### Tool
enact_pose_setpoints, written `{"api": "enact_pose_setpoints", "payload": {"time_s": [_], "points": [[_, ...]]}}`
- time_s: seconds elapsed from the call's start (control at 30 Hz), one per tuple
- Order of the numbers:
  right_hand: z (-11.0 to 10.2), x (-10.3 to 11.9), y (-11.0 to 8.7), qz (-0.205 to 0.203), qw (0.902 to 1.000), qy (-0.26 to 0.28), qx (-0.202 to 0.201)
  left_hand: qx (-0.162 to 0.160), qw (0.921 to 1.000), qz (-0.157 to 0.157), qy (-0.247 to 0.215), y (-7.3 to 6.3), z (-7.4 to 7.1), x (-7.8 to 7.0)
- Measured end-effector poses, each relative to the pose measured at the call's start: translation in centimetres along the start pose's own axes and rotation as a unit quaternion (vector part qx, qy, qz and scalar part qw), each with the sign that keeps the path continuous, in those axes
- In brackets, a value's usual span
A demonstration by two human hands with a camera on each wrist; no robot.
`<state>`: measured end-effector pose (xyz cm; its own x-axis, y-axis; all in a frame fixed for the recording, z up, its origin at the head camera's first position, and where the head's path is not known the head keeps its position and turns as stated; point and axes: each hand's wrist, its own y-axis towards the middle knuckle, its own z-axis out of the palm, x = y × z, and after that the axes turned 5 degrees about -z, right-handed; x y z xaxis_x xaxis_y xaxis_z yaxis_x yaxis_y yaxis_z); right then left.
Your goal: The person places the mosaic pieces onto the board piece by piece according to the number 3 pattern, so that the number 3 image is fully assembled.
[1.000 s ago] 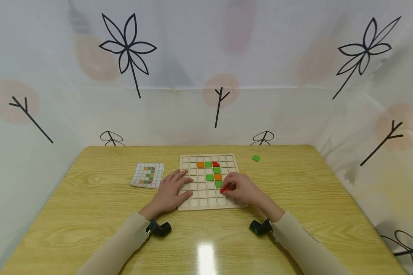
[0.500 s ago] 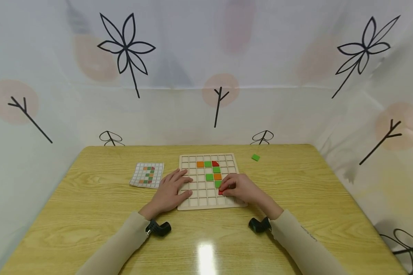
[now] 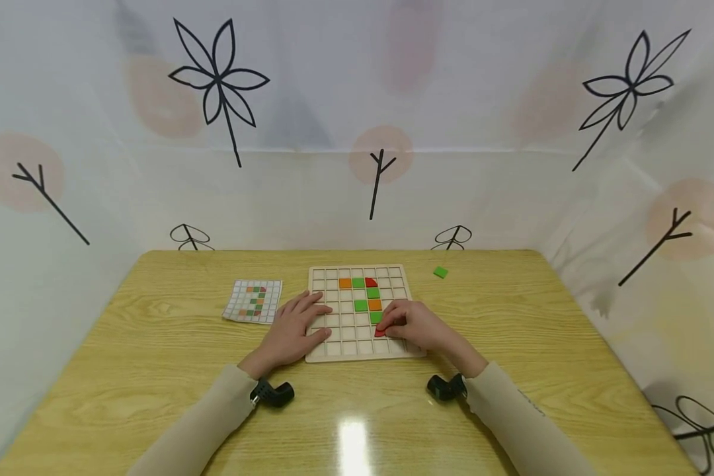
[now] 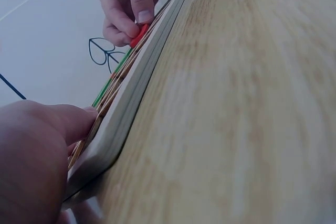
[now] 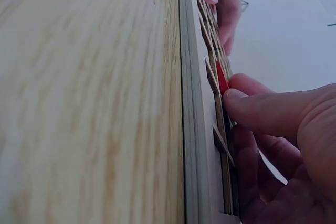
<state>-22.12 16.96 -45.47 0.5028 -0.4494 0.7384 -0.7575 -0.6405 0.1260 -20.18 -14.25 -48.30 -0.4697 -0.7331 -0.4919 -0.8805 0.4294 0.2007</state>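
A wooden grid board [image 3: 348,347] lies on the table, with orange, green and red tiles in several of its cells. My right hand [image 3: 415,325] pinches a red tile [image 3: 380,332] between thumb and fingers, right at a cell just below the lowest green tile [image 3: 376,317]. In the right wrist view the red tile [image 5: 221,78] stands tilted at the grid ribs, partly hidden by the thumb. My left hand [image 3: 294,328] rests with spread fingers on the board's left edge.
Left of the board lies a paper card [image 3: 253,301] printed with a coloured grid pattern. A loose green tile [image 3: 441,272] lies on the table beyond the board's right corner. A patterned cloth [image 3: 297,198] hangs behind the table.
The red tile in my right hand has shifted slightly left and down, over the cell beneath the green tile. My left hand stays in place on the board.
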Motion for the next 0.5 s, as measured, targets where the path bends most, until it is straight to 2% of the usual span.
{"api": "enact_pose_setpoints", "payload": {"time_s": [0.5], "points": [[0.17, 0.28, 0.01, -0.001, 0.9999, 0.012, -0.004, -0.002, 1.0000, 0.000, 0.003, 0.02, 0.01, -0.04]]}}
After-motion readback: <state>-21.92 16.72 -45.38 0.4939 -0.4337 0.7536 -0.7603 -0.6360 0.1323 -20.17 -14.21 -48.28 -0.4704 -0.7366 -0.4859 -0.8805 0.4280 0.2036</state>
